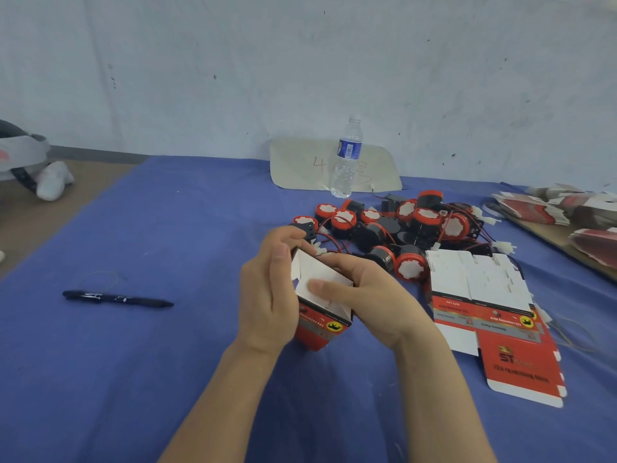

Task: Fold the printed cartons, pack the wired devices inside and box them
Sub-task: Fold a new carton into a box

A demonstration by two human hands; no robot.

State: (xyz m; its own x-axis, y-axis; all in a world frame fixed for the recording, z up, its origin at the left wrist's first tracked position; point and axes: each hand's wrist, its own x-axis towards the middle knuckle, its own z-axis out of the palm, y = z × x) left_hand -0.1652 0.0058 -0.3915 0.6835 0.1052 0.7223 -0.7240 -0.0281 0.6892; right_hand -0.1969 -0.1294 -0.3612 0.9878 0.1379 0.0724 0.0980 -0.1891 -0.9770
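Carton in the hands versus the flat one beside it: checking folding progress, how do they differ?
The held carton is folded into an open box; the flat carton is unfolded. The left hand and right hand grip the held carton; the flat carton lies untouched on the cloth. Both are red-printed.

I log:
- One red printed carton [320,324]: half-folded, open end up, white inside showing, tilted, just in front of the heap.
- Red-and-black wired devices [400,228]: heaped, white-capped, wires tangled.
- Flat carton blanks [480,289]: stacked white side up, just right of the heap.
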